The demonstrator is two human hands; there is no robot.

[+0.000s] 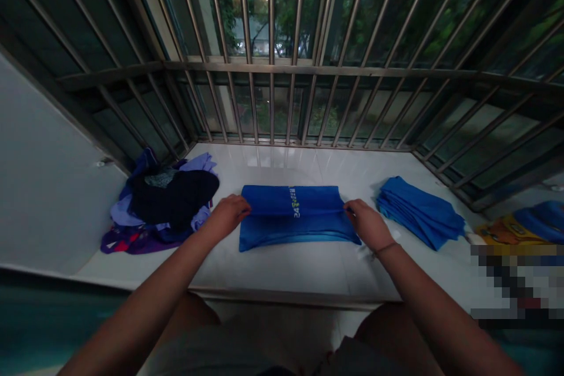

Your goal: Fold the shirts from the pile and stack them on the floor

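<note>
A blue printed cloth [273, 229], perhaps a garment or a bag, lies flat in a folded rectangle on the white tiled ledge [291, 273]. White and yellow lettering runs down its middle. My left hand [231, 214] pinches its left edge between thumb and fingers. At the opposite edge, my right hand [365, 223] pinches the cloth in the same way. Between both hands a crease or raised fold crosses the cloth. A thin band circles my right wrist.
Dark, purple and lilac clothes [176, 197] lie heaped on the left of the ledge. Folded blue cloths [416, 211] are stacked at the right, with a yellow and blue printed item [524, 223] beyond. Metal window bars [282, 67] close off the back.
</note>
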